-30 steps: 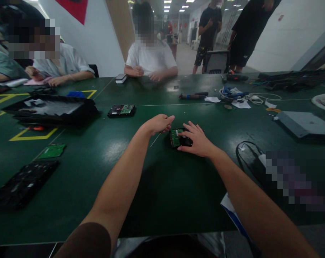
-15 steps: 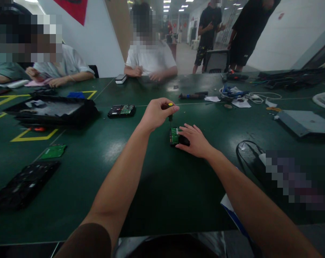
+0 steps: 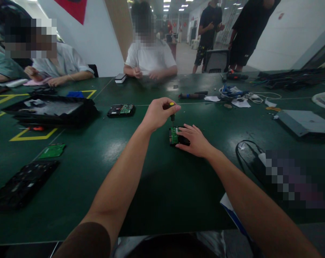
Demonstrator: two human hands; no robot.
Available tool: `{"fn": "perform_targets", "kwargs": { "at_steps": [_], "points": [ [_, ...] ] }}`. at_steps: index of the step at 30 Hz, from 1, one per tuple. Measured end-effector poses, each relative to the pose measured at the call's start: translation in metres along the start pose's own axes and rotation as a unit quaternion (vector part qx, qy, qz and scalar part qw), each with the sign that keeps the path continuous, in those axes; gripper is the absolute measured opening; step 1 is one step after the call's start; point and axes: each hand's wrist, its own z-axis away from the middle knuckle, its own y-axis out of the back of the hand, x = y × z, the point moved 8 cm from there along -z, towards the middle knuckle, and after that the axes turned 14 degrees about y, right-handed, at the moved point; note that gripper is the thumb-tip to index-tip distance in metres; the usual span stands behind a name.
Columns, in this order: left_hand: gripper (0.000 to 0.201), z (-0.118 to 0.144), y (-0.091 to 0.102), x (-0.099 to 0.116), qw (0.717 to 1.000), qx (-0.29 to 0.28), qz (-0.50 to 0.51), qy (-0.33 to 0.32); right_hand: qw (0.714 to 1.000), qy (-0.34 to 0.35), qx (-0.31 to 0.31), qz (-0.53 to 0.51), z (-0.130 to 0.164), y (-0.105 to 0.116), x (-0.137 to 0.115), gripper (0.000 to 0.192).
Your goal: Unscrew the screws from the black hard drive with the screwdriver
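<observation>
My left hand (image 3: 162, 113) is closed around a small screwdriver (image 3: 172, 117) with a yellow-topped dark handle. The screwdriver stands upright, its thin shaft pointing down to the far edge of a hard drive (image 3: 173, 137). A green circuit board faces up on the drive, which lies flat on the table. Over its right part lies my right hand (image 3: 196, 140), fingers across the top and thumb along the near edge, holding it. That hand covers much of the drive. Whether the tip sits in a screw is too small to make out.
Another hard drive (image 3: 121, 110) lies to the left. Further left are a black tray (image 3: 52, 107), a loose green circuit board (image 3: 52, 151) and a black panel (image 3: 25, 182). A grey metal box (image 3: 307, 122) and cables (image 3: 255, 96) are on the right. People sit opposite.
The screwdriver has shifted slightly right and now stands more upright over the drive's far edge. My right hand has stayed on the drive.
</observation>
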Motion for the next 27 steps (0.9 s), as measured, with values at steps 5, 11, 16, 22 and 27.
{"fn": "perform_targets", "kwargs": {
  "at_steps": [5,11,16,22,27],
  "points": [
    [0.022,-0.0012,-0.0016,-0.0033,1.0,-0.001,-0.008,0.009,1.0,-0.001,-0.002,0.003,0.0002,-0.0008,0.0003,0.055],
    [0.02,-0.0038,-0.0025,-0.0067,1.0,-0.005,0.012,-0.005,1.0,0.003,0.001,0.004,0.0008,-0.0023,0.0011,0.056],
    [0.018,-0.0055,-0.0032,-0.0095,1.0,-0.001,0.023,-0.014,1.0,0.007,-0.001,0.008,0.0008,-0.0022,0.0008,0.056],
    [0.017,-0.005,-0.0027,-0.009,1.0,0.003,0.011,-0.023,1.0,0.003,-0.006,0.011,0.0004,-0.0022,0.0013,0.057],
    [0.015,-0.0028,-0.0019,-0.0017,0.998,0.012,-0.039,-0.041,1.0,0.002,-0.004,0.006,0.0002,-0.0016,0.0002,0.056]
  ]
}}
